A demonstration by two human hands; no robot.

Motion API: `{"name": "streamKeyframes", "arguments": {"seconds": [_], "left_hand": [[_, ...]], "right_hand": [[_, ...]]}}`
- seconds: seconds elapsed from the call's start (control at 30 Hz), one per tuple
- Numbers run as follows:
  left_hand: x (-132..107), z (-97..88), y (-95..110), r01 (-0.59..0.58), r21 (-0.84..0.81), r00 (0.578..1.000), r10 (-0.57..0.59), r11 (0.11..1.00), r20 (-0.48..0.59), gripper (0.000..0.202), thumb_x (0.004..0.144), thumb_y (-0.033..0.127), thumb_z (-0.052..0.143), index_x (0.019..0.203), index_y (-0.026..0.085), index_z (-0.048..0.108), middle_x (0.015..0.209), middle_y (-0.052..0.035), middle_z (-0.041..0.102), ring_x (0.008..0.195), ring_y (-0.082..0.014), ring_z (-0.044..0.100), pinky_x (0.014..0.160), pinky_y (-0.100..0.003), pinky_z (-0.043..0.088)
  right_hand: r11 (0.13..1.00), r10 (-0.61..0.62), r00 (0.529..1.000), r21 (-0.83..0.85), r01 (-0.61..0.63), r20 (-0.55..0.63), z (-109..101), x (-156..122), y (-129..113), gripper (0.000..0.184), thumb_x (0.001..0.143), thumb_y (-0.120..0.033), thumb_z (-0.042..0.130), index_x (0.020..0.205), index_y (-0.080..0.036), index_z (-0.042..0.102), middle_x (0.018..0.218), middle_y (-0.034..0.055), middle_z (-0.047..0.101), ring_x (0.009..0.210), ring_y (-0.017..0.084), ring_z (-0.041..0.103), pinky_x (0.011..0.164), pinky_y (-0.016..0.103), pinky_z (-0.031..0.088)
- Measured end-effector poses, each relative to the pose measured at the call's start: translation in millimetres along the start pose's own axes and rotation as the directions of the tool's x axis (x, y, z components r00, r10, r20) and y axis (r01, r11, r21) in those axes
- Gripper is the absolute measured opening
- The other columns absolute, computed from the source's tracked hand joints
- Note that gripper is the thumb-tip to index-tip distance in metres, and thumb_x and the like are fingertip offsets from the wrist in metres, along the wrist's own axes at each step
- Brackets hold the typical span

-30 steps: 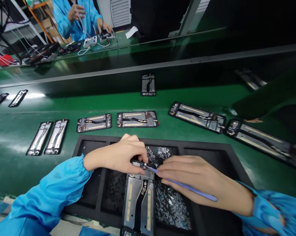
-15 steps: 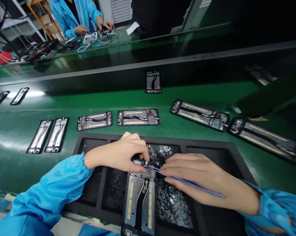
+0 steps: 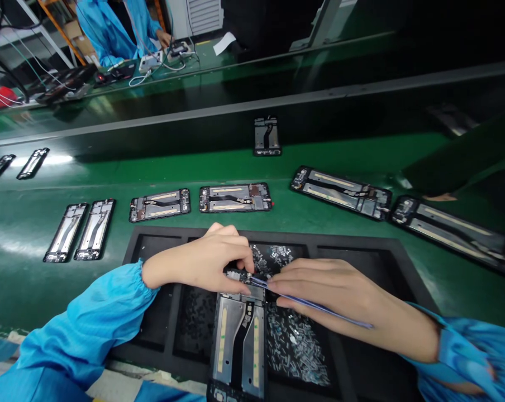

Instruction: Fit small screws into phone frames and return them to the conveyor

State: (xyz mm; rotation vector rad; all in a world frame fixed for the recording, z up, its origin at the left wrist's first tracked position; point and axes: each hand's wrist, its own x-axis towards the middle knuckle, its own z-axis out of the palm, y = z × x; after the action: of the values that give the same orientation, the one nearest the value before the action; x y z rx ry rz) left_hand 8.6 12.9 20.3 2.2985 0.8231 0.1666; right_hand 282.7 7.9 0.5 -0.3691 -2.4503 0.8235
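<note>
Head view: left hand (image 3: 202,262) pinched closed on the top end of a phone mid-frame (image 3: 239,346); right hand (image 3: 344,301) closed around a slim blue tool (image 3: 319,308), tip at that end; frame lying across a black foam tray (image 3: 261,237), just beside loose silver screws (image 3: 294,346).

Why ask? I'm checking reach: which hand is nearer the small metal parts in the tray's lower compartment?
Right. The right hand lies over the upper part of the small metal parts. The left hand is farther off, on the other side of the phone frame.
</note>
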Motion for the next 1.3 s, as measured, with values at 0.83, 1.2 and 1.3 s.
{"name": "streamKeyframes", "arguments": {"seconds": [0.83,1.2,1.3], "left_hand": [[3,14.9,5,0.035,-0.014,0.989,-0.036,0.999,-0.147,0.02,0.104,0.033,0.064,0.089,0.019,0.065,0.087,0.0001,0.062,0.094,-0.0205,0.051,0.089,-0.036,0.031],[-2,25.0,4,-0.03,0.162,0.974,0.065,0.986,-0.216,0.026,0.11,0.031,0.047,0.096,0.015,0.063,0.09,-0.0031,0.06,0.091,-0.0209,0.049,0.084,-0.036,0.031],[-2,25.6,4,-0.014,0.2,0.966,0.065,0.98,-0.25,0.028,0.111,0.028,0.046,0.094,0.015,0.064,0.09,-0.0036,0.06,0.091,-0.021,0.049,0.083,-0.037,0.031]], "right_hand": [[0.991,0.124,0.981,-0.038,-0.131,-0.15,-18,-7,3,0.02,0.097,-0.014,0.066,0.114,-0.023,0.071,0.095,0.0055,0.078,0.08,0.016,0.075,0.074,0.025,0.062],[0.994,0.08,0.992,-0.072,-0.087,-0.096,-12,-7,0,0.013,0.099,-0.013,0.061,0.109,-0.017,0.067,0.087,0.0063,0.074,0.079,0.016,0.071,0.071,0.027,0.059],[0.99,0.112,0.989,-0.07,-0.119,-0.091,-12,-8,0,0.012,0.1,-0.013,0.059,0.109,-0.018,0.065,0.088,0.0062,0.073,0.078,0.015,0.07,0.07,0.027,0.058]]}}
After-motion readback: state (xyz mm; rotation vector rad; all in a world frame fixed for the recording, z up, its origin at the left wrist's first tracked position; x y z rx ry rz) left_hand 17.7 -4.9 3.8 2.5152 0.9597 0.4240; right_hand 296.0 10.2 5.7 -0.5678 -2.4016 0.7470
